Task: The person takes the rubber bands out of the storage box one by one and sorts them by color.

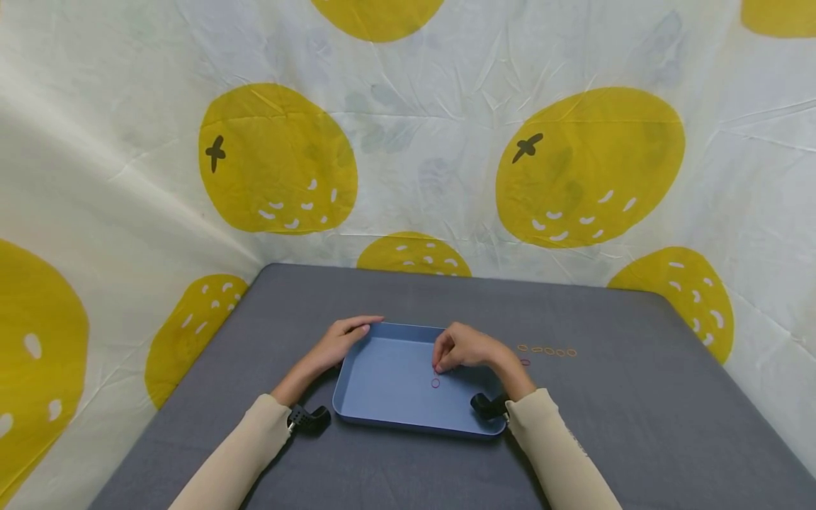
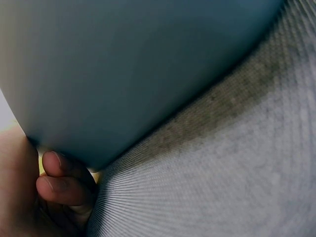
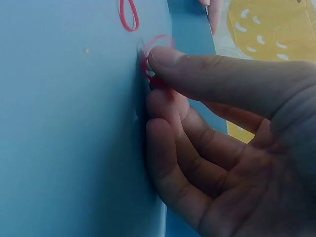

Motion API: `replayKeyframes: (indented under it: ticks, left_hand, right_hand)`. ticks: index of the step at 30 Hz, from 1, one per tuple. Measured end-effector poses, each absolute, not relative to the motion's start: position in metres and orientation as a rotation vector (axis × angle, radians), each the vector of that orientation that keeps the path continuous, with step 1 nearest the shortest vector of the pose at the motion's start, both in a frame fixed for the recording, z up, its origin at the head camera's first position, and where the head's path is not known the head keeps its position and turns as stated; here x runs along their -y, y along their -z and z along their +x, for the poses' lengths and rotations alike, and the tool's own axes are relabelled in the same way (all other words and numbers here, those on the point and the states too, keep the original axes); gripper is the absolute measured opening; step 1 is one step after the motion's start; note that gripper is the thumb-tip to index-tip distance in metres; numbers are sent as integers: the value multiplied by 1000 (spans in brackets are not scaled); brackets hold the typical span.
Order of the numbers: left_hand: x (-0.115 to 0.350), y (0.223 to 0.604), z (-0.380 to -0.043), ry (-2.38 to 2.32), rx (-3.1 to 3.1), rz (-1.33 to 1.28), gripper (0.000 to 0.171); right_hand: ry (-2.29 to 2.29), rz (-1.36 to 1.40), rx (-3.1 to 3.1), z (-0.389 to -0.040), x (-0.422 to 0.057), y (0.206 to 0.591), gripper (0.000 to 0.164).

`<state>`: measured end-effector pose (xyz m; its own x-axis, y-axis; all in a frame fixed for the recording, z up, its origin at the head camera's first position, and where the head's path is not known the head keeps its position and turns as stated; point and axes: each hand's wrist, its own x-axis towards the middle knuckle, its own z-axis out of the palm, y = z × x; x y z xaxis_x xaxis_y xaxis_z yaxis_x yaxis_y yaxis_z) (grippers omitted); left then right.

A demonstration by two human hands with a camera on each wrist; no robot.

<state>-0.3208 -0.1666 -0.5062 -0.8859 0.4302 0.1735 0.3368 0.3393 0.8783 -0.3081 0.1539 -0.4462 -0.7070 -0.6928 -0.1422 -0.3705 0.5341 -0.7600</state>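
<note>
A shallow blue tray point(image 1: 389, 382) lies on the table before me. My left hand point(image 1: 344, 340) grips its far left corner; in the left wrist view two curled fingertips point(image 2: 61, 182) sit against the outer wall. Over the tray's right half, my right hand point(image 1: 468, 347) pinches a red rubber band point(image 3: 146, 66) between thumb and forefinger, low over the tray floor. Another red rubber band point(image 3: 138, 22) lies on that floor, just nearer to me than the pinching fingertips in the head view.
Right of the tray, several yellow-orange rubber bands point(image 1: 549, 350) form a row on the grey tablecloth point(image 1: 612, 411). A red band point(image 1: 525, 363) lies nearer, partly behind the right wrist. Pale cloth with yellow fruit prints point(image 1: 280, 156) hangs behind and beside the table.
</note>
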Motion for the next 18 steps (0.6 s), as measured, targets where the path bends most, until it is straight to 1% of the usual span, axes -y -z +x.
replayKeyframes:
  ticks: [7, 10, 18]
  left_hand:
    - [168, 505, -318, -1611, -2499, 691, 37]
    - [169, 506, -319, -1617, -2500, 692, 37]
    - [169, 508, -321, -1610, -2493, 711, 38]
  right_hand:
    - [993, -850, -2341, -309, -152, 446, 6]
    - [1000, -847, -2343, -309, -152, 445, 3]
    - [1036, -785, -2354, -303, -156, 440, 4]
